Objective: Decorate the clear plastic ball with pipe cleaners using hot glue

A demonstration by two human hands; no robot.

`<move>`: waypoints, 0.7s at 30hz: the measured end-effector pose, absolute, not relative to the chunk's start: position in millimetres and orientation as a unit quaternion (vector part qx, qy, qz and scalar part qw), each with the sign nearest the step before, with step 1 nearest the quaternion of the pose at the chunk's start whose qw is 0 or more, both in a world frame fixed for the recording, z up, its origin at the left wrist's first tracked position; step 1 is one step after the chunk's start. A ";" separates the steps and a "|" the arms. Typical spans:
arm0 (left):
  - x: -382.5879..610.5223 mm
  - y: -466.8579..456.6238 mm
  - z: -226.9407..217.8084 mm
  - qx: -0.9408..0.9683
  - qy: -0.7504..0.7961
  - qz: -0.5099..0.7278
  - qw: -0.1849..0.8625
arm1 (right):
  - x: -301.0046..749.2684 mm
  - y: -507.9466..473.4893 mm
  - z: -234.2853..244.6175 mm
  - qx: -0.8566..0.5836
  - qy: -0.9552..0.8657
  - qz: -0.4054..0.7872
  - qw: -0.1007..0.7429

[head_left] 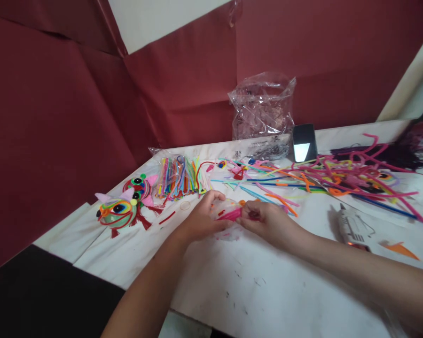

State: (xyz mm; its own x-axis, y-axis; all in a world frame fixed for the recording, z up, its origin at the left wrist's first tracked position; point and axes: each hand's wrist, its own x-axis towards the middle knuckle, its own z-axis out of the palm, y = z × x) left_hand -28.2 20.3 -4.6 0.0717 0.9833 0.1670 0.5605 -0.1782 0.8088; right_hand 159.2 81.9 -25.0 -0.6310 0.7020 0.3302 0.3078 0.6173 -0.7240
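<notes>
My left hand [208,219] is wrapped round the left side of a clear plastic ball [225,207], thumb below and fingers above. A bright pink pipe cleaner [231,214] crosses the front of the ball, with small orange and red bits near it. On the ball's right side, my right hand [262,218] is closed, fingertips pinched at the end of the pink strip. Something dark red shows between its fingers, too small to name. The far side of the ball is hidden.
Two decorated ball figures with tassels [117,213] stand at left. Behind lie a bundle of pipe cleaners [183,177], a clear plastic bag [262,112] and a propped phone [304,143]. Loose pipe cleaners [352,171] and a white glue gun [350,225] are at right.
</notes>
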 end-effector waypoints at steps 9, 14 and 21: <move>-29.3 17.5 3.7 0.674 0.573 0.350 0.308 | 166.8 86.0 -29.1 -0.281 -0.849 0.334 0.297; -28.7 18.0 3.5 0.686 0.563 0.352 0.297 | 165.7 84.8 -30.9 -0.284 -0.845 0.339 0.301; -34.0 17.5 2.9 0.684 0.558 0.343 0.320 | 161.2 82.9 -29.8 -0.292 -0.842 0.335 0.305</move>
State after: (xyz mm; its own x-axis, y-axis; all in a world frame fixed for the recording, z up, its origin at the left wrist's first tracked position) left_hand -34.0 17.5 2.9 0.1407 0.9835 0.1133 0.5445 -0.1725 0.8208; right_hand 161.2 82.9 -29.8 -0.6434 0.6966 0.3175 0.2887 0.6050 -0.7420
